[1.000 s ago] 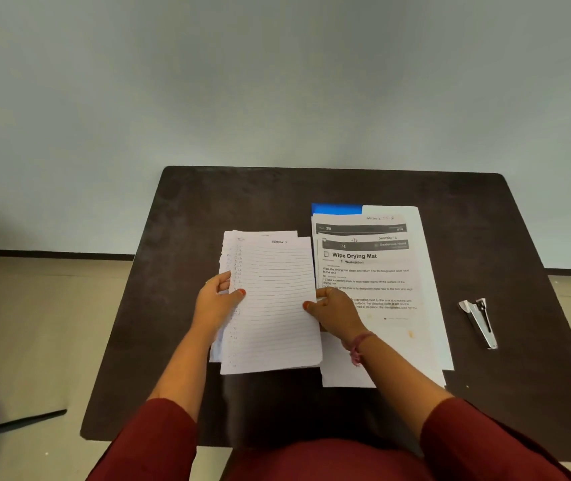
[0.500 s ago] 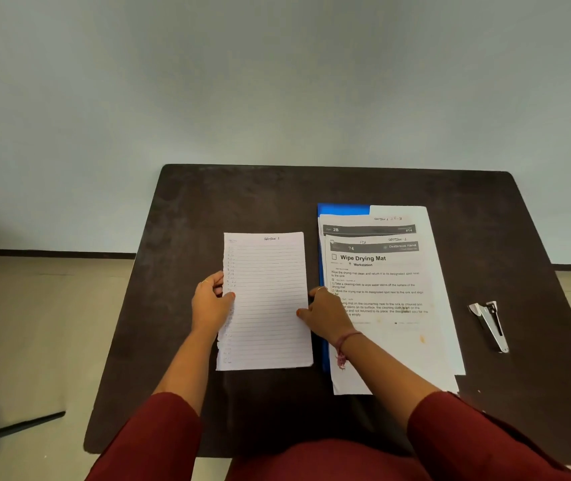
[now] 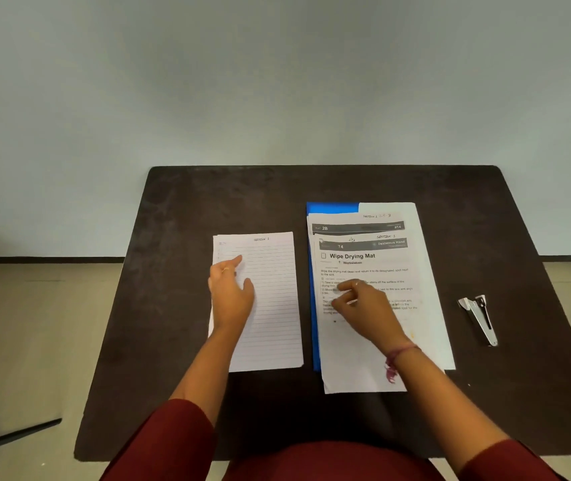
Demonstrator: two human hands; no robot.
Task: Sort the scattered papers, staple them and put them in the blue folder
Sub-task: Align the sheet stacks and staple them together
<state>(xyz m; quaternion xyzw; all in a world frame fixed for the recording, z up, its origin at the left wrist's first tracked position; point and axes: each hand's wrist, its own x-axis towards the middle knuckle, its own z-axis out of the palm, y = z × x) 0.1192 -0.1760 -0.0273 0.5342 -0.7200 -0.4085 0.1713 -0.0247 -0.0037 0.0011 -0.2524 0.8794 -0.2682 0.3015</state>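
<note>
From the head camera: my left hand (image 3: 230, 293) now lies flat, fingers spread, on the lined stack (image 3: 263, 303), which I squared a moment ago. My right hand (image 3: 364, 307) has left it, fingers loosely curled over the printed sheets (image 3: 374, 258) covering the blue folder (image 3: 329, 207). The stapler (image 3: 478, 319) waits right on the tabletop (image 3: 207, 189); sorting continues.

On the table (image 3: 207, 203), the lined papers (image 3: 270, 307) lie at 9 o'clock of the printed papers (image 3: 381, 272). The printed papers lie on the folder (image 3: 331, 208). The stapler (image 3: 478, 319) lies at 3 o'clock of them, well apart.
</note>
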